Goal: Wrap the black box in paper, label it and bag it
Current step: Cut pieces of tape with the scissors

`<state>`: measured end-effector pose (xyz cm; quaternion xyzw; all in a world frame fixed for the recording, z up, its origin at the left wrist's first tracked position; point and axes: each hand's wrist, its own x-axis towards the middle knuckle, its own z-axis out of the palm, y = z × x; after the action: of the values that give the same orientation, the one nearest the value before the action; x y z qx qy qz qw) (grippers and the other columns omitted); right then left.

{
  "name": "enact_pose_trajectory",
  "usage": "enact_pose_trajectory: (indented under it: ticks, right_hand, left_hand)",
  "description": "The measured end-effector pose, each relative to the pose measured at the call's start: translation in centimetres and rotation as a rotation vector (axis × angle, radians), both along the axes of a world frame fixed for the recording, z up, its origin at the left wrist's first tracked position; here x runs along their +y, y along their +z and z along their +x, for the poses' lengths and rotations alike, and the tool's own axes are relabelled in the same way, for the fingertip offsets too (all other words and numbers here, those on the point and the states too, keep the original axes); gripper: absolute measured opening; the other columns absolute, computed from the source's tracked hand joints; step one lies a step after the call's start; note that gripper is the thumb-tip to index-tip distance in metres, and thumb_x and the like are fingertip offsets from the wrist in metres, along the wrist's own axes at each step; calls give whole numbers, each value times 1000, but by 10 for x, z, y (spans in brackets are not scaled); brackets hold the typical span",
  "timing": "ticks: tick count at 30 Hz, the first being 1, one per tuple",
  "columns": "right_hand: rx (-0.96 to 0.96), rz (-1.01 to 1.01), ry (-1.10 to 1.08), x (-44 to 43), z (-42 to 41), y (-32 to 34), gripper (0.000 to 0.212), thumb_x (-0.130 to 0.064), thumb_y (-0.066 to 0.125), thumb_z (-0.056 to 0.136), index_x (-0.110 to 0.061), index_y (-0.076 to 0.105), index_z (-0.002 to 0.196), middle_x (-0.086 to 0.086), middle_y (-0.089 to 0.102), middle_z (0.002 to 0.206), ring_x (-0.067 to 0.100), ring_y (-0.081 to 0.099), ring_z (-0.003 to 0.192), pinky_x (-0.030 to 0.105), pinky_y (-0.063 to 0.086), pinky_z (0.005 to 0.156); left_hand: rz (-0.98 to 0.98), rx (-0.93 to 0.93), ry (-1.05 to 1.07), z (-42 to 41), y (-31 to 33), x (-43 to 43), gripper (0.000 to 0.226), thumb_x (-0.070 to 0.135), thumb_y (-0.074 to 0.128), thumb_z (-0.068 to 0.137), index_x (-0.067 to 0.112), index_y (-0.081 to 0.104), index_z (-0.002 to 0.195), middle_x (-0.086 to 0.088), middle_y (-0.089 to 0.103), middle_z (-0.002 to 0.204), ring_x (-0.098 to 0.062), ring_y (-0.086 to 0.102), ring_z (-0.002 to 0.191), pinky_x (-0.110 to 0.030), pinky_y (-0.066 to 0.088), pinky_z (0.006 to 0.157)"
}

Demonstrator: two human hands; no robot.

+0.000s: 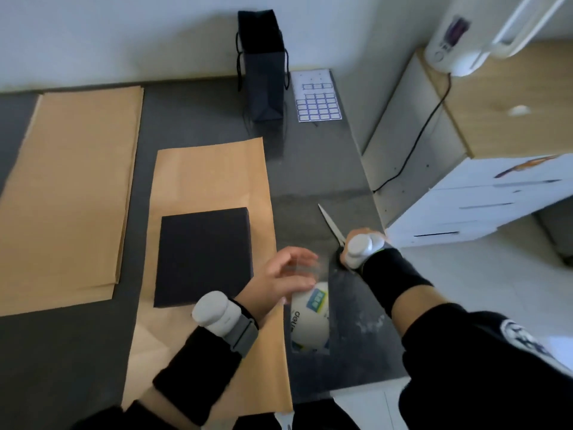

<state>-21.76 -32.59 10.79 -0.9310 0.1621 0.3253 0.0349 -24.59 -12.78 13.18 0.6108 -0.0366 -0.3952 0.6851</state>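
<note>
Currently: black box (203,256), flat on brown paper sheet (210,181); likely rigid, light, so lift by opposite edges. Left hand (279,274) blurred over tape roll (310,318), right hand (364,234) at scissors (330,223); grips indeterminable.
</note>
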Motion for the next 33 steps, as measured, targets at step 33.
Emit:
enact_pose_trajectory:
  ticks: [33]
  right_hand:
    - [-51, 47, -386, 65, -157, -14, 39, -41, 52, 87, -11, 62, 110, 11, 57, 121, 30, 58, 110, 29, 47, 82]
  left_hand:
    - [-168, 541, 168, -108, -16, 41, 30, 6, 62, 64, 11, 57, 93, -17, 67, 98, -31, 59, 91, -43, 41, 90]
